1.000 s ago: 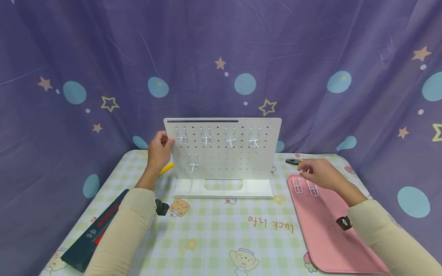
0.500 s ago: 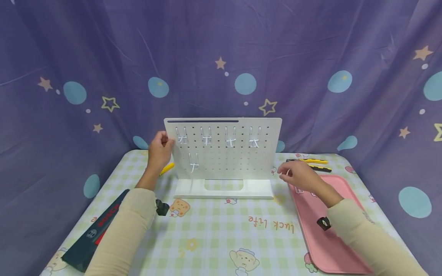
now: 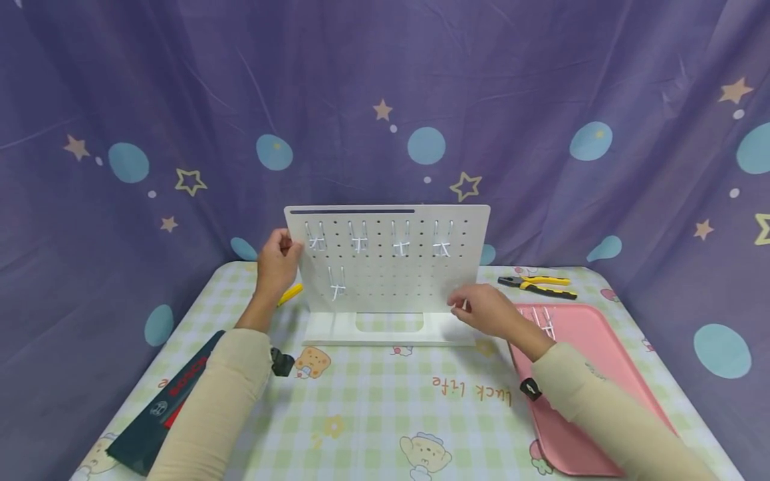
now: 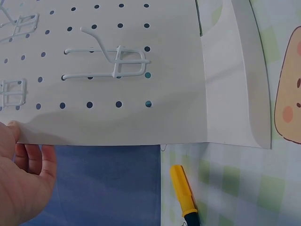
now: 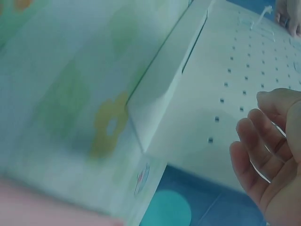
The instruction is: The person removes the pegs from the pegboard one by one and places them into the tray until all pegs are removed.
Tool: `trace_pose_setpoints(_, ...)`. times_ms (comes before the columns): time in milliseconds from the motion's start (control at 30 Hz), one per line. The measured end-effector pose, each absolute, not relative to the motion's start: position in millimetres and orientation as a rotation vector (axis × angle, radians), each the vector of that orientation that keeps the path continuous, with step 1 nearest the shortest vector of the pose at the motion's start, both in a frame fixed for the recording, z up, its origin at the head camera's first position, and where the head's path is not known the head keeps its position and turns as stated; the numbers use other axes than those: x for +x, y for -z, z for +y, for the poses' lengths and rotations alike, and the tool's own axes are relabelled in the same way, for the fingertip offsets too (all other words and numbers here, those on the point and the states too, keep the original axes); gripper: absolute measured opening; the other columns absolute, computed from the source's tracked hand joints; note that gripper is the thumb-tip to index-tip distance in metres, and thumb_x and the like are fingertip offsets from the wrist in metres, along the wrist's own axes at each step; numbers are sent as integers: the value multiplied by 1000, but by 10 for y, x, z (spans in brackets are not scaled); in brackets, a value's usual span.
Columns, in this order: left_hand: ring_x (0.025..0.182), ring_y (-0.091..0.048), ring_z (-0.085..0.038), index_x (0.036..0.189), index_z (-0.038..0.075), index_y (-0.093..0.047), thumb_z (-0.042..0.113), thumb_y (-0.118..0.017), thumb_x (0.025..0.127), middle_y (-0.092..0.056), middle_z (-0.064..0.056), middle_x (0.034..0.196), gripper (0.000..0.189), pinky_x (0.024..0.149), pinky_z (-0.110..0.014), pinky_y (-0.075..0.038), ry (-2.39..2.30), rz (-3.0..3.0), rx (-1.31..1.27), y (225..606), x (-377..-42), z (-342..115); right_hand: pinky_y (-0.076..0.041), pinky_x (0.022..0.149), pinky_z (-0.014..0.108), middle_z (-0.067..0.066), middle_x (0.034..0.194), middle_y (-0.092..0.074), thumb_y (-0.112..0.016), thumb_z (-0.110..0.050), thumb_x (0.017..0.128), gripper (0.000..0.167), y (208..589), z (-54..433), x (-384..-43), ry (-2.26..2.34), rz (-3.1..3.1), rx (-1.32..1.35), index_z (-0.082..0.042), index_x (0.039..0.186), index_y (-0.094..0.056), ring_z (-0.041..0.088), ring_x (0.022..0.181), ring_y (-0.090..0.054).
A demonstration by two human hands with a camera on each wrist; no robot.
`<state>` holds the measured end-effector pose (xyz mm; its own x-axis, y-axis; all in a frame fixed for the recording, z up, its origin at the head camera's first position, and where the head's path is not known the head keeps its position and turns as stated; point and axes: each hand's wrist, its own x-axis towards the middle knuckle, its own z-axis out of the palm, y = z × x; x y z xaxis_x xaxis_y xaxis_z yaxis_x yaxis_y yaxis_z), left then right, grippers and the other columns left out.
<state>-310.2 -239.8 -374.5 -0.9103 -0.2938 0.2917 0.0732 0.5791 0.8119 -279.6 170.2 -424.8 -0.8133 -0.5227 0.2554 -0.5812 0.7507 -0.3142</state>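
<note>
A white pegboard (image 3: pixel 385 274) stands upright on its base. Several white wire hooks hang on it, four along the top row and one lower hook (image 4: pixel 106 61) beneath. My left hand (image 3: pixel 279 264) grips the board's left edge, fingers passing behind it and thumb on the front. Before the lower right part of the board is my right hand (image 3: pixel 484 308), its fingers bent. In the right wrist view the thumb stands apart from the curled fingers (image 5: pixel 254 155), with thin bright lines between them; I cannot tell whether it holds something. Further white hooks (image 3: pixel 546 323) lie in the pink tray (image 3: pixel 601 347), partly behind my right arm.
Yellow-and-black pliers (image 3: pixel 538 286) lie behind the tray. A dark green pouch with red lettering (image 3: pixel 162 407) is at the left, partly under my left forearm. A yellow handle (image 4: pixel 182 190) pokes out beside the board. A purple curtain (image 3: pixel 385 100) hangs behind the table.
My right hand has moved left from over the tray to the board's lower right, uncovering the pliers. My left hand stays at the board's edge.
</note>
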Motion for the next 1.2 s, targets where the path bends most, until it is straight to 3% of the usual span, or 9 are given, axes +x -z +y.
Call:
trace_pose_setpoints(367,105,-55,-32,122,7,-52,26,-53,105,-57,-17,111,26,97,-45,-52,1253,-2408,184,3750,-3086,-2420,-52,67,30,-3,86,-72,-75,-17,89,10,4321,1171,-2813,-553,-2636,889,-16,98,-76,12,75,-63)
trace_pose_setpoints(733,107,-55,-32,125,8,-52,28,-52,106,-57,-17,113,27,100,-47,-52,1274,-2425,195,3750,-3086,-2439,-56,80,33,-3,95,-74,-73,-20,92,13,4452,578,-2914,-577,-2636,855,-16,104,-75,14,87,-67)
trace_pose_setpoints(1000,102,-58,-32,121,3,-55,19,-57,103,-61,-18,110,24,93,-43,-51,1246,-2378,157,3759,-3111,-2438,-53,69,25,-7,92,-75,-72,-23,92,12,4515,112,-2982,-502,-2529,863,-20,104,-74,10,81,-67)
trace_pose_setpoints(1200,101,-58,-32,120,3,-56,17,-58,102,-62,-18,108,24,92,-43,-50,1270,-2355,140,3765,-3129,-2408,-54,72,23,-8,94,-74,-74,-26,92,20,4505,-136,-3021,-507,-2530,852,-22,111,-72,9,83,-67)
